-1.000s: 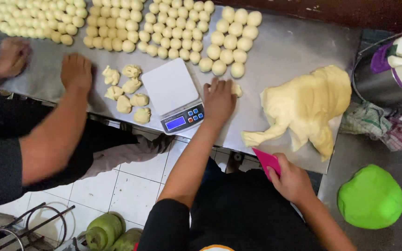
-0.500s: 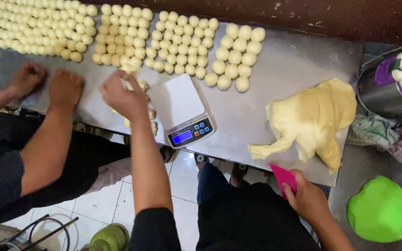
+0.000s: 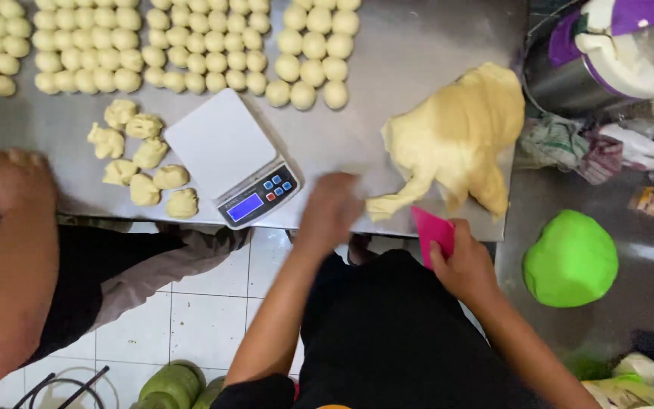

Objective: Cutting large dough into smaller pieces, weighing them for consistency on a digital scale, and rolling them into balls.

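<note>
Steel table (image 3: pixel 418 30): scale (image 3: pixel 232 159) beside dough mass (image 3: pixel 452 136).

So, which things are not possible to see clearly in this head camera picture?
- Left hand: motion-blurred, so its fingers and anything under them are unclear.
- Pink scraper: its lower part is hidden in the right hand.
- Scale display: too small to read.
- Dough balls: top rows cut off by the edge.

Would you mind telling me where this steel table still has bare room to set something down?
Bare steel table lies between the dough balls and the big dough mass, and in front of the scale. The far left is packed with balls.
</note>
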